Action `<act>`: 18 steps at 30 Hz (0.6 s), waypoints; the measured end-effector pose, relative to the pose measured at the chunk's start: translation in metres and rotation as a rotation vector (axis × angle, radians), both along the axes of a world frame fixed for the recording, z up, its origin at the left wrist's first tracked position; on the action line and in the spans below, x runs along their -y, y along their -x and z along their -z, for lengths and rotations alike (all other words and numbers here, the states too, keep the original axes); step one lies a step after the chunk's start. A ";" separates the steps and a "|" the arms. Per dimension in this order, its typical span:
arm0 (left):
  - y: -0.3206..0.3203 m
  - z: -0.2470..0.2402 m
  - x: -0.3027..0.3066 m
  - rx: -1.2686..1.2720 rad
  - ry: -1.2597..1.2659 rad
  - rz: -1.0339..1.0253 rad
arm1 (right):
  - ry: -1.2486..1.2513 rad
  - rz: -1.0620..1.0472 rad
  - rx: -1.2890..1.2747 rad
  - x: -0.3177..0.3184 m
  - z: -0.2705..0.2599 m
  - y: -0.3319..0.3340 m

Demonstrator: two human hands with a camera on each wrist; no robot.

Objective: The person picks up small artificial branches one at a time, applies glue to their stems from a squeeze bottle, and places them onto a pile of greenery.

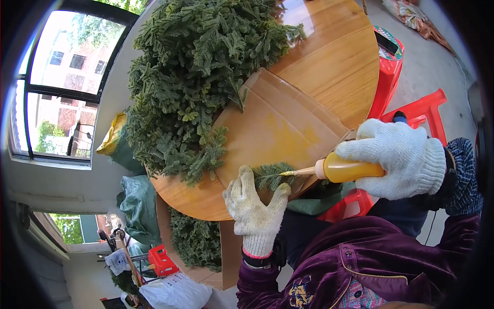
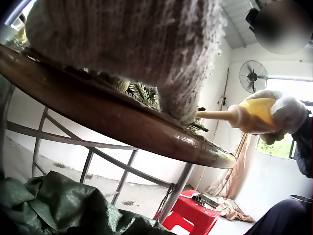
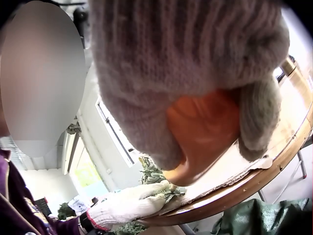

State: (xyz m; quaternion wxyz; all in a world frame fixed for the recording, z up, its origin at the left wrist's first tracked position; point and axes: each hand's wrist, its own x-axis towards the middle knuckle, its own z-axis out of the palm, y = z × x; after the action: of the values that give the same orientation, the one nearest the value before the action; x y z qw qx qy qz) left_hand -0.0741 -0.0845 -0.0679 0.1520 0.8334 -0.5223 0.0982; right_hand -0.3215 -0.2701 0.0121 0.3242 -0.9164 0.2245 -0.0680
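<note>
My gloved right hand (image 1: 399, 157) grips a yellow squeeze bottle (image 1: 352, 169), held nearly level, its nozzle pointing at a small green sprig (image 1: 272, 175) at the cardboard's near edge. The gloved left hand (image 1: 256, 208) has its thumb and fingers around the sprig's near end; whether they pinch it is hard to tell. Under the sprig lies a cardboard sheet (image 1: 278, 121) with yellow smears. In the left wrist view the bottle (image 2: 257, 116) comes in from the right. The right wrist view shows the right hand (image 3: 190, 63) wrapped around the bottle (image 3: 203, 132).
A large heap of green branches (image 1: 200, 67) covers the far left of the round wooden table (image 1: 339, 56). Below the table edge stands a carton (image 1: 226, 252) with more branches. Red stools (image 1: 393, 77) are at the right; green sheeting (image 1: 141, 206) lies at the left.
</note>
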 end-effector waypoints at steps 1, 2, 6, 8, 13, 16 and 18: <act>0.000 0.000 0.000 0.000 -0.002 0.002 | -0.012 0.002 0.018 0.001 0.002 0.002; -0.001 0.001 0.000 -0.001 0.002 0.005 | -0.023 0.005 0.036 0.001 0.004 0.004; -0.002 0.004 -0.001 0.013 0.012 0.015 | -0.012 0.019 0.051 0.001 0.004 0.013; -0.002 0.005 -0.002 0.038 0.013 0.022 | -0.023 0.023 0.048 0.002 0.005 0.016; 0.000 0.001 -0.001 0.000 -0.012 -0.009 | -0.057 0.031 0.104 0.005 0.017 0.027; 0.000 0.002 0.000 -0.009 -0.029 -0.014 | -0.059 0.049 0.136 0.003 0.019 0.033; 0.001 0.004 0.000 -0.007 -0.030 -0.011 | -0.054 0.068 0.147 0.001 0.019 0.037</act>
State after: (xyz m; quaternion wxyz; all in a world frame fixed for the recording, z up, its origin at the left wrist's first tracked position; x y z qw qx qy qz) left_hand -0.0749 -0.0843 -0.0716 0.1406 0.8389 -0.5184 0.0883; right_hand -0.3584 -0.2712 -0.0073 0.3619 -0.8918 0.2328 -0.1397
